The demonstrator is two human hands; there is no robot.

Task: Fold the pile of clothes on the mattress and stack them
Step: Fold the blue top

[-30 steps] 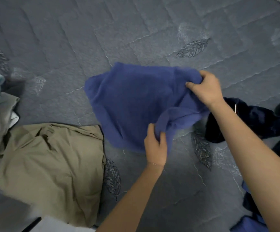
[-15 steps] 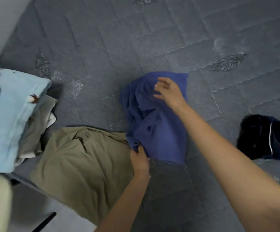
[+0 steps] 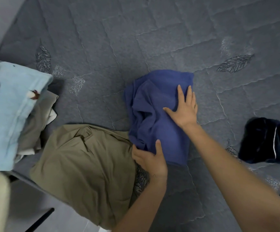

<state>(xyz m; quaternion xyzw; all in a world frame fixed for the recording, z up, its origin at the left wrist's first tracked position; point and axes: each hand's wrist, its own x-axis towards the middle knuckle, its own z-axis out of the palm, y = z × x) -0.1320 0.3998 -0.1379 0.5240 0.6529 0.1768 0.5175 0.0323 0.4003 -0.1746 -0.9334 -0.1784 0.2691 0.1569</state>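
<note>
Midway through a fold, a person's right hand (image 3: 184,111) lies flat, fingers spread, on the blue garment (image 3: 159,113) on the mattress (image 3: 135,39), while the left hand (image 3: 151,158) pinches its near edge beside the khaki trousers (image 3: 85,168).

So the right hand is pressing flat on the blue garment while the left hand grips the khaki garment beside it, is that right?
Not quite. In the head view the right hand does press flat on the blue garment, but the left hand grips that same blue garment at its near edge, not the khaki garment lying beside it.
</note>
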